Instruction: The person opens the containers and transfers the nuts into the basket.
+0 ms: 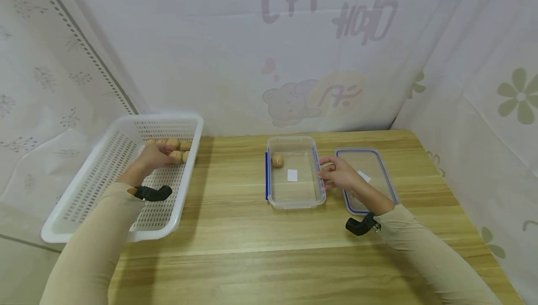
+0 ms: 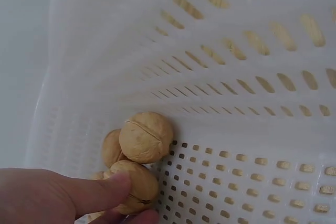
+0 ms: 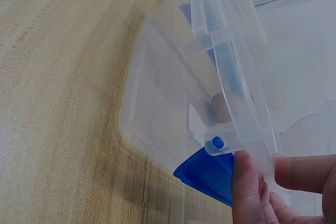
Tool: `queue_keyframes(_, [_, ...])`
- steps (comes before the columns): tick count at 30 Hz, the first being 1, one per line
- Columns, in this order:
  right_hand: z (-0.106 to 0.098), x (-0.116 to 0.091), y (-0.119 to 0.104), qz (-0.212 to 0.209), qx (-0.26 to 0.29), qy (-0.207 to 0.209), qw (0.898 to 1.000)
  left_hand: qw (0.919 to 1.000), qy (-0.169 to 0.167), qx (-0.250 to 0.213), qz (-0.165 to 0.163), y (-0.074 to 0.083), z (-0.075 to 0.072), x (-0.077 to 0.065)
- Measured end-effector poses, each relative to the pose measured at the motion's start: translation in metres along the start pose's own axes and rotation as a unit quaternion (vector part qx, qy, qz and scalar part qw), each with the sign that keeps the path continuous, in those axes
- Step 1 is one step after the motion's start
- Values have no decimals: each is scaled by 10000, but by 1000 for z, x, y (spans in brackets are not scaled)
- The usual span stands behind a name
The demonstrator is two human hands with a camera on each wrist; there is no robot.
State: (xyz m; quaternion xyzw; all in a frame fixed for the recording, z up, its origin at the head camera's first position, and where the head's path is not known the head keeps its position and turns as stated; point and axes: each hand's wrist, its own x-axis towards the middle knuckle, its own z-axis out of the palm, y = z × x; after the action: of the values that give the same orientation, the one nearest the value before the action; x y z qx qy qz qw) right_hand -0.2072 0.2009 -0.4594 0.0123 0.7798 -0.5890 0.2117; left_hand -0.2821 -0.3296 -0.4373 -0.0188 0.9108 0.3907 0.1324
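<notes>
Inside the white basket (image 1: 164,221), my left hand (image 1: 153,156) reaches among several walnuts (image 1: 173,142) at the far end. The left wrist view shows its thumb on top of one walnut (image 2: 140,184) and fingertips beneath it. Two more walnuts rest against that one, and others lie partly behind the hand. My right hand (image 1: 341,174) pinches the right rim of a clear plastic box (image 1: 296,205), thumb on one side and fingers on the other. A blue side latch (image 3: 207,174) hangs by those fingers. One walnut (image 1: 277,159) lies in the box's far left part.
Right of the box, partly under my right forearm, lies a clear lid (image 1: 380,174) with a blue seal. A small white label (image 1: 292,175) shows at the box's bottom. The wooden table (image 1: 235,249) meets a printed curtain (image 1: 218,62) behind.
</notes>
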Motion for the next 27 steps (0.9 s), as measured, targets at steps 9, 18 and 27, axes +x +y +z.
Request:
queue_keyframes(9, [-2, 0, 1, -57, -28, -30, 10000, 10000, 28, -64, -26, -1, 2, 0])
queue_keyframes(18, [-2, 0, 1, -36, 24, -48, 10000, 9999, 7, -127, -54, -1, 0, -1])
queue_keyframes(27, [-3, 1, 2, -35, 26, -62, 10000, 9999, -28, -95, 14, 0, -7, -5])
